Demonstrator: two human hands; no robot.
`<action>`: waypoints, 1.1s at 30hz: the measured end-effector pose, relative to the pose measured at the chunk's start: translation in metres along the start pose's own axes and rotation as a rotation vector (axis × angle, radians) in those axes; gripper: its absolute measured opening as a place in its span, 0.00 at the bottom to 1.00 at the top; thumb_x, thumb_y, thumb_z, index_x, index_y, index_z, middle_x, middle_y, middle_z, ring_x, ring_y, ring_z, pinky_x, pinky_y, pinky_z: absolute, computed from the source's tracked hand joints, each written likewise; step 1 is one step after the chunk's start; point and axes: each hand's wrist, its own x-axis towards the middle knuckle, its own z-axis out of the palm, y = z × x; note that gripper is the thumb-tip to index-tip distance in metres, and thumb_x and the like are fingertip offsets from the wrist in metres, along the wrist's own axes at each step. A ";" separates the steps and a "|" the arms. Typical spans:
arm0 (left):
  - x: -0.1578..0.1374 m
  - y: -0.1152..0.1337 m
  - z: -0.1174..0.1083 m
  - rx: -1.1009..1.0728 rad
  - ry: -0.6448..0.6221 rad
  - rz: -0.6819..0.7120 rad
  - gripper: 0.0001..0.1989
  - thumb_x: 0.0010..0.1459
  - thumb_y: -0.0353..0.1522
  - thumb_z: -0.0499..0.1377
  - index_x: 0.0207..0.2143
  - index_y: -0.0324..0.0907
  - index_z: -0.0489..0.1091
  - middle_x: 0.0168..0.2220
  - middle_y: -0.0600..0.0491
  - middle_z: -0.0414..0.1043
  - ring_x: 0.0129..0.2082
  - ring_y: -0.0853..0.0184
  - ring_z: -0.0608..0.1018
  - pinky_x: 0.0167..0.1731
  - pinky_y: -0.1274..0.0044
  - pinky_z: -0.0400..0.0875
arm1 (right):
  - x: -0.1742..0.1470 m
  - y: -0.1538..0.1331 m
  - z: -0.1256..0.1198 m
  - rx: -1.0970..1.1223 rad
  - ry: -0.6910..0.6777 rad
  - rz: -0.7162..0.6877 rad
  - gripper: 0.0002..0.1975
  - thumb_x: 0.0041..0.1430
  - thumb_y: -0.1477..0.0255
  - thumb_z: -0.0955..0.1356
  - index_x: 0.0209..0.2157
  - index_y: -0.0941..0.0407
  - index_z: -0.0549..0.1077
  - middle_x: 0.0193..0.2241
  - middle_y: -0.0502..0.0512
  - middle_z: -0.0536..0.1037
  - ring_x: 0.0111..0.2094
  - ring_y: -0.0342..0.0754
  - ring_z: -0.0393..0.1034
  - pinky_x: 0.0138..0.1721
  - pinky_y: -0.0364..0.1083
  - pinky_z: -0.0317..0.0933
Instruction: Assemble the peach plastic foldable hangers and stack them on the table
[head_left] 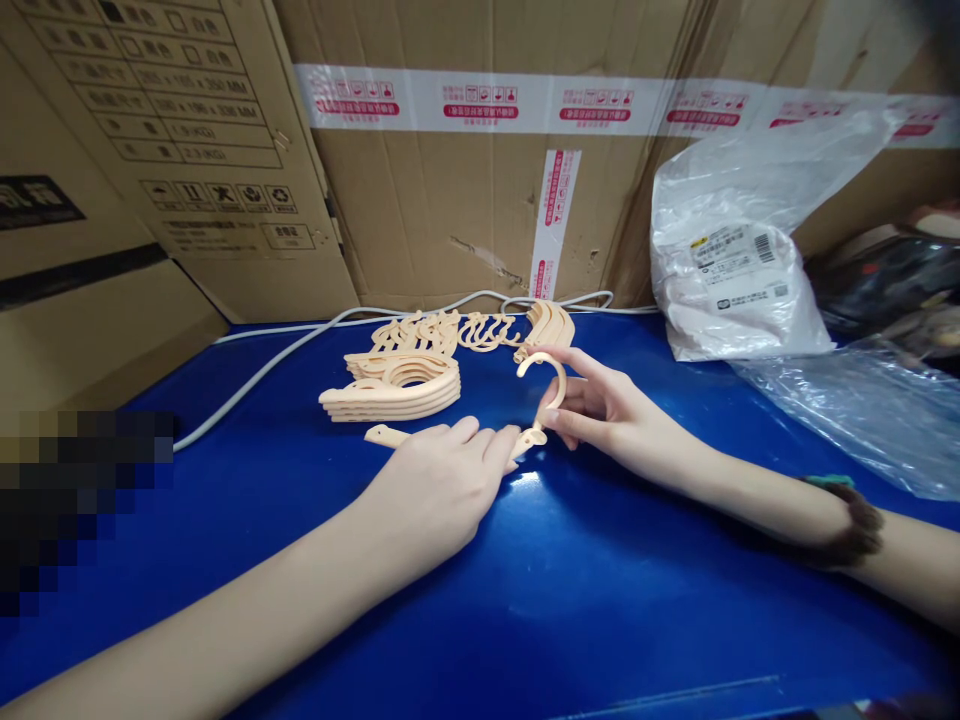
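My left hand (450, 470) is closed over a peach plastic hanger arm (385, 436) held low over the blue table. One end of that arm sticks out to the left, and its rounded end shows on the right. My right hand (600, 400) pinches a peach hanger hook (561, 382) between thumb and fingers. The hook's curve points up and opens to the left, with its base at the arm's rounded end; I cannot tell whether they are joined. Just behind my left hand lies a stack of folded hangers (405, 398).
Behind the stack are several hanger pieces (416, 332), loose hooks (487, 332) and a pile of curved arms (553, 325). A white cable (277, 365) runs along the back. Cardboard boxes (450, 200) wall the far side. A plastic bag (739, 290) stands at right on the blue table (600, 600).
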 end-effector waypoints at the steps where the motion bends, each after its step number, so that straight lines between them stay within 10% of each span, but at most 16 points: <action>1: 0.000 0.000 0.000 0.003 0.008 -0.003 0.11 0.61 0.26 0.54 0.46 0.35 0.70 0.33 0.51 0.75 0.29 0.64 0.73 0.25 0.74 0.65 | 0.000 0.000 0.000 0.007 -0.001 0.003 0.28 0.57 0.76 0.66 0.58 0.57 0.55 0.28 0.46 0.70 0.23 0.39 0.62 0.26 0.42 0.59; 33: 0.001 0.003 -0.003 -0.177 -0.029 -0.141 0.16 0.66 0.28 0.47 0.53 0.35 0.64 0.38 0.45 0.76 0.34 0.59 0.78 0.28 0.72 0.71 | -0.005 -0.005 0.002 -0.043 -0.008 -0.022 0.27 0.59 0.74 0.67 0.57 0.52 0.55 0.31 0.47 0.69 0.21 0.37 0.62 0.20 0.38 0.61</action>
